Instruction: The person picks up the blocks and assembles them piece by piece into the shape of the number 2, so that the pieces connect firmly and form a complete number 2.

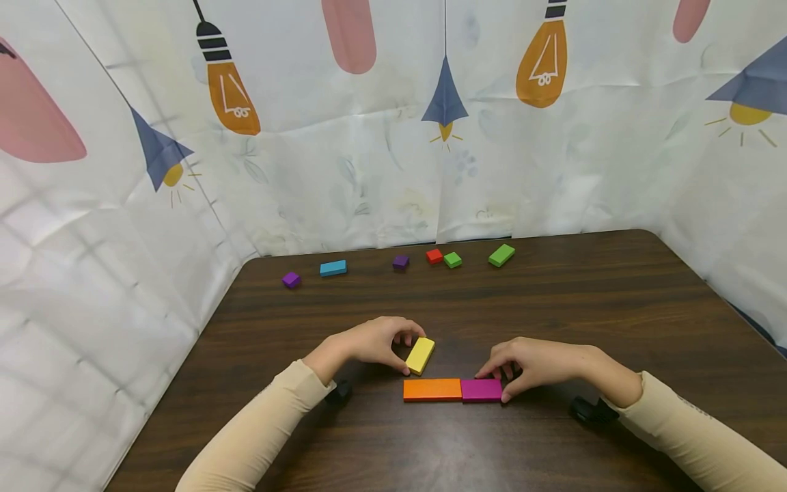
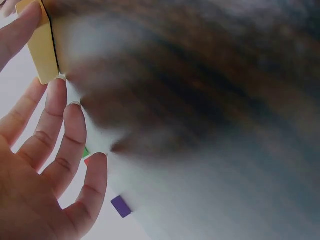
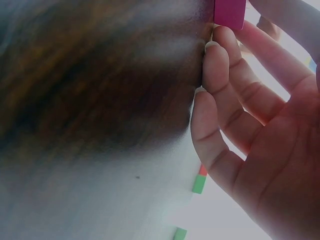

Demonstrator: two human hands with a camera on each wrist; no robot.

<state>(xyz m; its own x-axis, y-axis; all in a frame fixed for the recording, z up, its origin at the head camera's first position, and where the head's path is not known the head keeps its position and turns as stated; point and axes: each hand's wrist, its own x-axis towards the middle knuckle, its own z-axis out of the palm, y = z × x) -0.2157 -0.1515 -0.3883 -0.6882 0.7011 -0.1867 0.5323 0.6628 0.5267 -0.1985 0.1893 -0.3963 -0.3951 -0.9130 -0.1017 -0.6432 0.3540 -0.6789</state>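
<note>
A yellow block (image 1: pixel 421 356) lies tilted on the table, pinched between the thumb and fingers of the left hand (image 1: pixel 380 343). In the left wrist view the same yellow block (image 2: pixel 42 47) shows between thumb and fingertips. Just in front of it, an orange block (image 1: pixel 432 390) and a magenta block (image 1: pixel 482 390) lie end to end, touching. The right hand (image 1: pixel 541 365) holds the magenta block between thumb and index finger at its right part. In the right wrist view, the magenta block (image 3: pixel 229 13) is at the top, beside the fingers (image 3: pixel 216 67).
Along the back of the dark wooden table (image 1: pixel 584 294) lie a blue block (image 1: pixel 333 268), two purple blocks (image 1: pixel 292 279), a red block (image 1: pixel 434 256) and two green blocks (image 1: pixel 501 255). Behind them hangs a patterned white cloth (image 1: pixel 344 178).
</note>
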